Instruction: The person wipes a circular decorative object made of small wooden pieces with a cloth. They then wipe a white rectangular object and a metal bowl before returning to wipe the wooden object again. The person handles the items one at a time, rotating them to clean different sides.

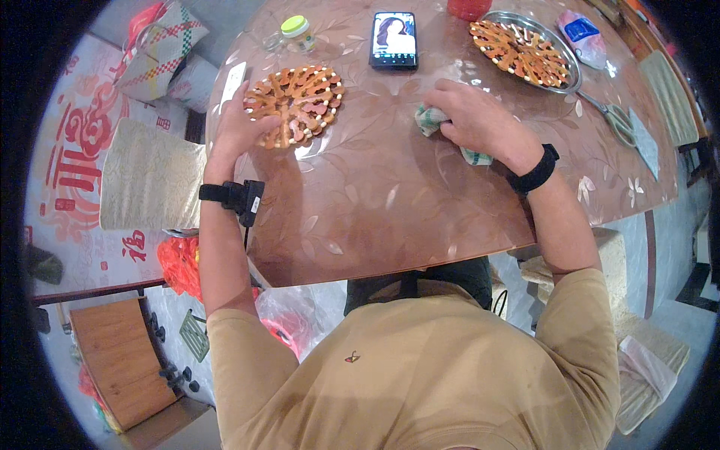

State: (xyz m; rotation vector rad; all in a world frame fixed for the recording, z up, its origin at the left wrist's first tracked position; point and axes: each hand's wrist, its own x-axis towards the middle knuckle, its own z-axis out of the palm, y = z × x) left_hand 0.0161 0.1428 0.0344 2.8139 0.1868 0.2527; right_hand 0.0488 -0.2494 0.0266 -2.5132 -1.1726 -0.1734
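My left hand rests on the left edge of a round wooden lattice trivet lying flat on the glossy brown table. My right hand presses down on a crumpled green-and-white cloth near the table's middle, fingers closed over it. A black band sits on each wrist; the left one carries a small black device.
A phone with a lit screen lies at the far middle. A small jar with a yellow-green lid stands to its left. A metal tray holds a second trivet. Scissors and a plastic bag lie at the right. Cushioned chairs flank the table.
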